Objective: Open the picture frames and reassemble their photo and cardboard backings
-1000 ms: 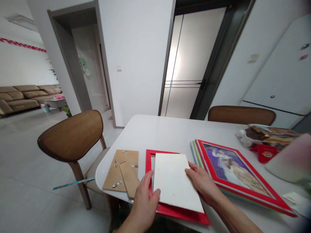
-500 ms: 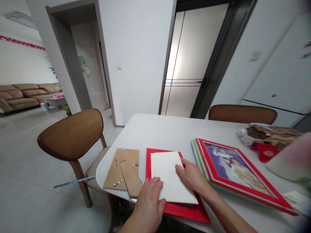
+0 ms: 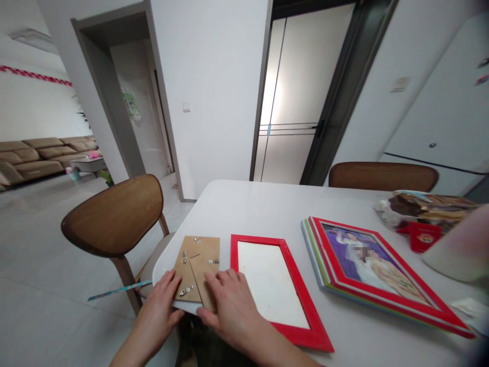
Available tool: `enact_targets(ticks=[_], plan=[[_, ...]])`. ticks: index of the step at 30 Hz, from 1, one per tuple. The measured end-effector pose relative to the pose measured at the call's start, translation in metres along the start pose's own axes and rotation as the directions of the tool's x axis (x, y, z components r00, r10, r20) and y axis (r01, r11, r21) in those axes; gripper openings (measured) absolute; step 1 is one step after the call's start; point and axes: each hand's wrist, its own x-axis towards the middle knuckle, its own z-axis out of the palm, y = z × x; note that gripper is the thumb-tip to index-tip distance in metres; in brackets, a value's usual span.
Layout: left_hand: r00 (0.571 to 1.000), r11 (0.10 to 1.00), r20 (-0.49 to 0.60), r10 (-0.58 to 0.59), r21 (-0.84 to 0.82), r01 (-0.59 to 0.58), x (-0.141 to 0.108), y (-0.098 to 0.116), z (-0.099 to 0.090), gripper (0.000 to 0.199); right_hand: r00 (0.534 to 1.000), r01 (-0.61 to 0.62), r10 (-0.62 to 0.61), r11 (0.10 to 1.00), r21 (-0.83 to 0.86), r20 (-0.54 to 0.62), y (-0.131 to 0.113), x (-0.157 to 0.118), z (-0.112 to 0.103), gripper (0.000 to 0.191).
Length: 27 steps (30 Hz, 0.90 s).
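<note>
A brown picture-frame backing board [image 3: 206, 247] lies at the table's near left corner, with small metal clips on it and a stand flap across its right part. At its lower left edge is my left hand [image 3: 158, 303], fingers on top and thumb at the near edge. My right hand [image 3: 233, 300] grips the near right part over the flap, which it partly hides. To the right, a red picture frame [image 3: 301, 290] lies flat. A white sheet [image 3: 267, 285] rests inside its opening, and my right hand and forearm cover the frame's near left part.
A stack of frames topped by a red-framed photo [image 3: 367, 265] stands on the right of the white table [image 3: 263, 204]. Beyond are a red packet [image 3: 424, 237], a plastic bag [image 3: 393, 209] and a pale pinkish object [image 3: 458, 250]. A wooden chair [image 3: 114, 214] stands left.
The white sheet now sits within the red frame's opening instead of overlapping its border. Both hands have left it and moved left onto the backing board.
</note>
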Motion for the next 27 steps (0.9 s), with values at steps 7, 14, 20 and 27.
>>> enact_targets(ticks=[7,14,20,27], plan=[[0.994,0.988,-0.099,0.055,-0.139,-0.068,-0.001,-0.019,0.002,0.042,0.999,-0.022,0.031,0.975,0.222,-0.037,-0.005,0.014,0.020,0.056],[0.967,0.927,-0.150,0.207,-0.284,-0.243,0.003,0.053,-0.009,0.035,0.974,-0.007,0.072,0.958,0.285,-0.215,0.029,-0.031,-0.041,0.052],[0.942,0.903,0.102,0.319,-0.335,-0.270,0.018,0.124,0.020,0.040,0.952,-0.197,0.211,0.977,0.082,-0.221,0.088,-0.079,-0.062,0.040],[0.918,0.949,0.282,0.278,-0.230,-0.216,0.028,0.136,0.026,0.033,0.961,-0.210,0.198,0.977,-0.044,-0.194,0.110,-0.082,-0.039,0.034]])
